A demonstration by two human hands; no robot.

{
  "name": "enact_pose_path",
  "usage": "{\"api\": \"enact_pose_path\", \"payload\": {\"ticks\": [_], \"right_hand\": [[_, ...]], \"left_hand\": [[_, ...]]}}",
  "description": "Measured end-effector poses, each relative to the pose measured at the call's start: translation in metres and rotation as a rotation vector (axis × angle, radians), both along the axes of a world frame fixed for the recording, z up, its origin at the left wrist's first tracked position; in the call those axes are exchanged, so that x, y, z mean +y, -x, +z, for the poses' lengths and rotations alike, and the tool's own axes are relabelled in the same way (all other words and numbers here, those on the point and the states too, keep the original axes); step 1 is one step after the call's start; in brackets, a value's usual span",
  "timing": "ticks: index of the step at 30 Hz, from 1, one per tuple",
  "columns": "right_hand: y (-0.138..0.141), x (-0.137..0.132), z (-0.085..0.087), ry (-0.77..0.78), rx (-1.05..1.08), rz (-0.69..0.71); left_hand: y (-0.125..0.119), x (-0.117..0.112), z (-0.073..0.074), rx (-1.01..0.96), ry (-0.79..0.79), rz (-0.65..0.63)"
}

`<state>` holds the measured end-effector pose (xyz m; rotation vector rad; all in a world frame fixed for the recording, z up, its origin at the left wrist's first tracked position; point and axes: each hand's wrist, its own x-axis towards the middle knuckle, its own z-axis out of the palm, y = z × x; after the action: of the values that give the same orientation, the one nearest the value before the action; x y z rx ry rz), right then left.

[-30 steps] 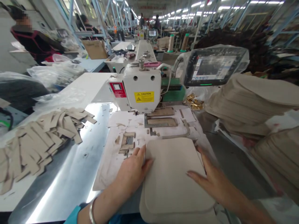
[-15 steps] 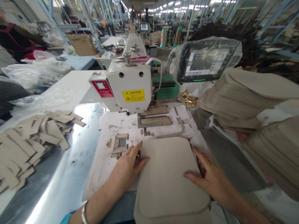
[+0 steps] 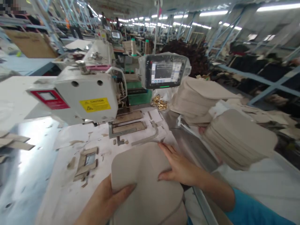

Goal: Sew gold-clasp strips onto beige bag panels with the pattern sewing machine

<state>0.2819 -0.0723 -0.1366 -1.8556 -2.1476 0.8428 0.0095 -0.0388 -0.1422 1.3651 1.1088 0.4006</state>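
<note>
A small stack of beige fabric panels [image 3: 145,175] with rounded corners lies in front of me, the top one slightly bent. My left hand [image 3: 110,200] grips its left edge, thumb on top and fingers hidden beneath. At the upper right edge is my right hand [image 3: 175,167], its thumb pressed on the face and its fingers over the rim. Just beyond the panels, a metal clamp frame [image 3: 127,129] rests on the white template sheet [image 3: 63,162] under the sewing machine head [image 3: 93,93].
Two piles of beige panels, a farther pile [image 3: 199,97] and a nearer pile [image 3: 239,137], stand at right. A plastic-wrapped control screen [image 3: 164,72] is behind, with gold metal pieces [image 3: 159,102] below it. Beige strips [image 3: 16,142] lie on the metal table [image 3: 25,175] at left.
My view has swung to the right, bringing more of the right-hand piles in. Both hands now grip the panels more firmly, and the top panel has lifted and bent a little.
</note>
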Motion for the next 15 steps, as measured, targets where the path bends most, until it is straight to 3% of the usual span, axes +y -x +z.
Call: {"api": "enact_pose_path", "payload": {"ticks": [3,6,7,10,12,15], "right_hand": [[-0.007,-0.005,0.030,-0.201,-0.005,-0.019],[-0.011,-0.011,0.085,-0.547,0.047,0.073],[-0.011,-0.013,0.104,-0.573,0.069,0.152],[-0.008,-0.011,0.141,-0.356,0.175,0.347],[-0.010,-0.008,0.142,-0.296,0.293,0.323],[-0.020,-0.011,0.117,-0.430,0.482,0.087]], "left_hand": [[-0.001,0.005,0.015,0.071,-0.314,-0.097],[-0.012,0.012,0.049,0.183,-0.768,-0.309],[-0.019,0.013,0.063,0.193,-0.898,-0.369],[-0.042,0.016,0.103,0.202,-1.172,-0.481],[-0.052,0.020,0.125,0.257,-1.292,-0.498],[-0.051,0.031,0.143,0.320,-1.390,-0.332]]}}
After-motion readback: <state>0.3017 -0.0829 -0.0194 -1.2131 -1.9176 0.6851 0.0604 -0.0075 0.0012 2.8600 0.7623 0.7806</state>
